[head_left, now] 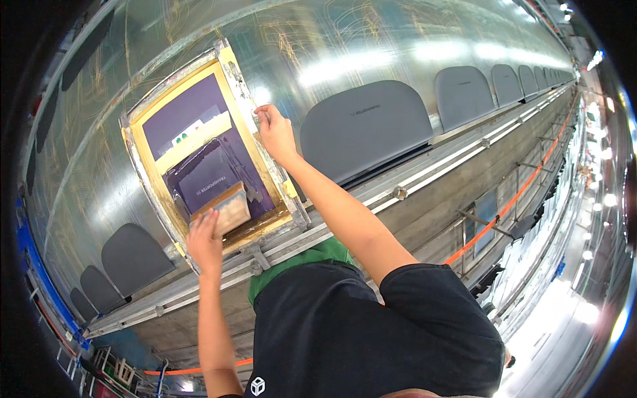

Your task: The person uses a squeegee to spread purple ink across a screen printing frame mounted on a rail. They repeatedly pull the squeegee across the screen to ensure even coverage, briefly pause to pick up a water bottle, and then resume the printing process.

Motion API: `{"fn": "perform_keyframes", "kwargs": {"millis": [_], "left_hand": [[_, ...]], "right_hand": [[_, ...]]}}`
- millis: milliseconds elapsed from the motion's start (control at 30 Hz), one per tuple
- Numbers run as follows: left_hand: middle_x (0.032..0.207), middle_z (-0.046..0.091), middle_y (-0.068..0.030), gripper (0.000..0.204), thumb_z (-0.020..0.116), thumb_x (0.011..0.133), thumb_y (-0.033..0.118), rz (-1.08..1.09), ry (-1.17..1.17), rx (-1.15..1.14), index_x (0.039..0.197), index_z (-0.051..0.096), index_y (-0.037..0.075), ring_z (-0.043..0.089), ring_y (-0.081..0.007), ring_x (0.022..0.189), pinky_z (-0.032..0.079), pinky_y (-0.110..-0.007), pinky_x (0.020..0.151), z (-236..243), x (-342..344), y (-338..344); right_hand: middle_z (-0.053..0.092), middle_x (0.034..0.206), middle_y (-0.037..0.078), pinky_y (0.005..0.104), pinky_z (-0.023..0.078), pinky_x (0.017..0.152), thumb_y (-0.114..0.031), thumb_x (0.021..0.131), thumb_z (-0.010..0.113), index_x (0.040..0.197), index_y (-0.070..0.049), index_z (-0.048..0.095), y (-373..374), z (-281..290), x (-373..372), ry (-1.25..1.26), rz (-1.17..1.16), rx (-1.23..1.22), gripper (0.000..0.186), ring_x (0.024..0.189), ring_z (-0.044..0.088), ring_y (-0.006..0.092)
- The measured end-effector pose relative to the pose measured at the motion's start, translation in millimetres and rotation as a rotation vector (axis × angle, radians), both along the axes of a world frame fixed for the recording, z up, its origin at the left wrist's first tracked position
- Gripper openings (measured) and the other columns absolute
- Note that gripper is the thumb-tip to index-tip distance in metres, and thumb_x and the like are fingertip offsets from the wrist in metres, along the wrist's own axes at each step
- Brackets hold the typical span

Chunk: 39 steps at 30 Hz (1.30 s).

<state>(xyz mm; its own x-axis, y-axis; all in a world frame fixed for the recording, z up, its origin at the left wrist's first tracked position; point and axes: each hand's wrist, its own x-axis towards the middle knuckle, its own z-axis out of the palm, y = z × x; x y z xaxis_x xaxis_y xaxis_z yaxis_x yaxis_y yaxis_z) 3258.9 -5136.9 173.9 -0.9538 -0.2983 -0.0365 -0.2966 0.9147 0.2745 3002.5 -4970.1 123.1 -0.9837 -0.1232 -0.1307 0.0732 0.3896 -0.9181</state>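
A silk-screen printing frame (pixel 136 159) lies on the long metal table, its edges covered in yellow tape and its mesh purple. Inside it, at the near end of the mesh, a squeegee (pixel 232 211) with a pale, worn wooden body is tilted over dark wet ink (pixel 262 192). My left hand (pixel 204 240) grips the squeegee at its left end. On the far right side of the frame, my right hand (pixel 275 136) has its fingers curled at the outer rail. A strip of yellow tape (pixel 194 144) crosses the mesh, with a small green-marked label on it.
Right of the frame lies a dark grey rounded panel (pixel 365 129), with several more receding along the table. Similar panels (pixel 136 259) lie to the left. A metal rail (pixel 398 192) with clamps runs along the near edge. An orange hose or cable (pixel 511 205) runs beyond it.
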Motion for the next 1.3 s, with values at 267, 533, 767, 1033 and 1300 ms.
{"fn": "perform_keyframes", "kwargs": {"millis": [267, 533, 767, 1033, 1300], "left_hand": [[0.112, 0.072, -0.0076, 0.042, 0.067, 0.077, 0.001, 0.036, 0.076, 0.025, 0.116, 0.073, 0.018, 0.068, -0.0301, 0.099, 0.053, -0.038, 0.086, -7.3, -95.4, -57.5], [0.12, 0.07, 0.003, 0.053, 0.068, 0.073, 0.0, -0.062, 0.025, -0.012, 0.12, 0.07, 0.025, 0.064, -0.0252, 0.115, 0.049, -0.039, 0.089, -4.3, -5.7, -3.1], [0.11, 0.072, -0.0042, 0.04, 0.065, 0.078, 0.005, 0.087, 0.04, 0.056, 0.113, 0.074, 0.023, 0.068, -0.0267, 0.1, 0.055, -0.039, 0.086, -3.3, -104.2, -70.9], [0.13, 0.066, 0.0024, 0.057, 0.072, 0.071, 0.003, -0.054, 0.065, -0.014, 0.124, 0.068, 0.023, 0.059, -0.0262, 0.122, 0.046, -0.044, 0.092, -34.1, 21.4, 17.8], [0.141, 0.057, 0.0029, 0.067, 0.071, 0.071, 0.005, 0.01, 0.069, 0.118, 0.135, 0.06, 0.023, 0.052, -0.0268, 0.129, 0.044, -0.044, 0.098, -4.2, 70.5, 7.7]], "right_hand": [[0.064, 0.071, 0.022, 0.0454, 0.048, 0.063, -0.02, 0.098, 0.056, 0.105, -0.008, 0.065, 0.9, -9.8, -1.7, 0.004, 0.01, -0.003, 0.016, 0.066, 0.065, 0.0383], [0.068, 0.085, 0.022, 0.0459, 0.05, 0.07, -0.022, 0.096, 0.056, 0.107, -0.008, 0.067, -2.2, -14.4, -3.1, 0.109, 0.026, 0.041, 0.02, 0.075, 0.066, 0.0384], [0.069, 0.09, 0.022, 0.0478, 0.049, 0.077, -0.021, 0.096, 0.055, 0.107, -0.009, 0.067, -1.0, -8.7, -6.8, 0.036, 0.061, 0.127, 0.021, 0.085, 0.066, 0.0417], [0.069, 0.088, 0.021, 0.045, 0.049, 0.077, -0.026, 0.097, 0.056, 0.108, -0.009, 0.068, 2.9, -37.0, -14.0, 0.07, 0.078, 0.098, 0.024, 0.082, 0.066, 0.0383], [0.071, 0.1, 0.018, 0.0387, 0.049, 0.082, -0.025, 0.098, 0.056, 0.111, -0.006, 0.069, -33.3, 17.7, -12.9, 0.264, 0.091, 0.128, 0.026, 0.088, 0.067, 0.0304]]}}
